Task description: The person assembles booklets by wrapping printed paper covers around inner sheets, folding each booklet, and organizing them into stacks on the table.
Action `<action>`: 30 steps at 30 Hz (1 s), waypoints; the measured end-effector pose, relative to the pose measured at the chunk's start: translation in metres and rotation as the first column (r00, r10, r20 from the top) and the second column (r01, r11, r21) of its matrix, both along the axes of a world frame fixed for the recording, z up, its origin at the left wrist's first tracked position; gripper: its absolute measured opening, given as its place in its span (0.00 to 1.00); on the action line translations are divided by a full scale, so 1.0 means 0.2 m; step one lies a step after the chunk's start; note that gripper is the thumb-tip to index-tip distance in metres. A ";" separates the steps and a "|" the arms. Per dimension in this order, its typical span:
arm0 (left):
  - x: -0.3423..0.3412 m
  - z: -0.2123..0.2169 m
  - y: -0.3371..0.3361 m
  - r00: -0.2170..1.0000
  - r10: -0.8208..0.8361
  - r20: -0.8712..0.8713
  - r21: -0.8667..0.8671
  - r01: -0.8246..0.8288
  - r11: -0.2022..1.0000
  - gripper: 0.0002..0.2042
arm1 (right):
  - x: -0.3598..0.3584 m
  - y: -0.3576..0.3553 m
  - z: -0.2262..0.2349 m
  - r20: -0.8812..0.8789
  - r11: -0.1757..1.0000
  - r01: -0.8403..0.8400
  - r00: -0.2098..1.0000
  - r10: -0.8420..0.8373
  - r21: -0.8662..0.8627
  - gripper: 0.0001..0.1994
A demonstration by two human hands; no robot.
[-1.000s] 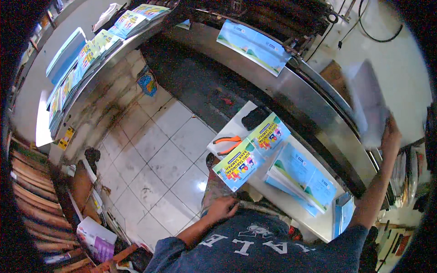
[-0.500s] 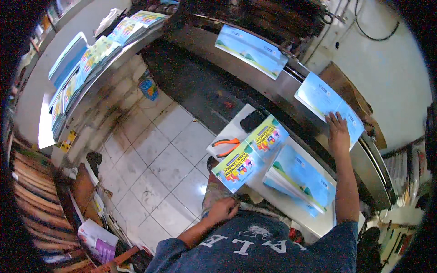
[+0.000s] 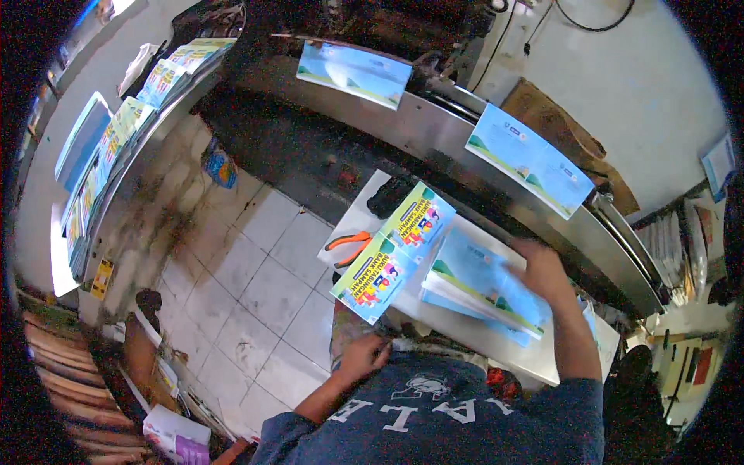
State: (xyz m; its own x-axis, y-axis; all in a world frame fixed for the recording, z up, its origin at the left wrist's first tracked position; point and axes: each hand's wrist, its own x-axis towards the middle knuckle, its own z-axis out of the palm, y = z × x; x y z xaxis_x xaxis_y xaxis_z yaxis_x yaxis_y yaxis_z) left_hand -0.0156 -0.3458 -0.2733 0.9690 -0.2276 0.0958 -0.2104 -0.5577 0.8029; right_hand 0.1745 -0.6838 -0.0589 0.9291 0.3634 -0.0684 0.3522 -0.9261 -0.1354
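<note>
- The right hand (image 3: 539,267) is at the upper right side of a stack of blue printed sheets (image 3: 484,271), its fingers blurred; whether it touches the top sheet, or is wide or narrow, one cannot tell
- The left hand (image 3: 364,354) is low beside the lap, near the hem of the dark shirt (image 3: 434,418), its fingers loosely bent; whether anything is inside it one cannot tell
- The stack lies aslant on a white bench top (image 3: 577,355) in front of the person, its near left edges fanned out in white and blue layers
- Just left of the stack lies a pair of joined covers (image 3: 387,256), yellow-green and blue with cartoon figures, its near end jutting past the edge of the bench top
- Orange-handled pliers (image 3: 350,242) lie left of the covers, and a black object (image 3: 391,196) lies beyond them, at the far end of the bench top
- Across a dark gap, a blue sheet (image 3: 531,161) with a green hill print lies along a metal ledge (image 3: 438,116); a second sheet (image 3: 355,74) lies farther left along the same ledge
- Behind the nearer sheet is a torn brown piece (image 3: 554,124), against a pale surface
- At far left, colourful booklets (image 3: 116,139) lie in a long overlapping row above the tiled floor (image 3: 267,291)
</note>
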 end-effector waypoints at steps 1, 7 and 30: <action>-0.01 0.02 0.02 1.000 0.011 0.007 -0.006 -0.011 1.000 0.09 | -0.13 0.05 -0.01 -0.017 0.998 -0.046 0.999 0.046 0.035 0.29; 0.04 0.00 0.00 0.997 -0.081 0.002 0.072 0.080 0.994 0.09 | -0.48 0.07 -0.09 -0.046 0.963 -0.086 0.996 0.077 -0.255 0.35; 0.03 -0.02 0.00 0.999 -0.020 0.028 -0.013 0.020 1.000 0.10 | 0.80 -0.26 0.18 0.720 0.997 0.077 0.691 -0.061 0.011 0.31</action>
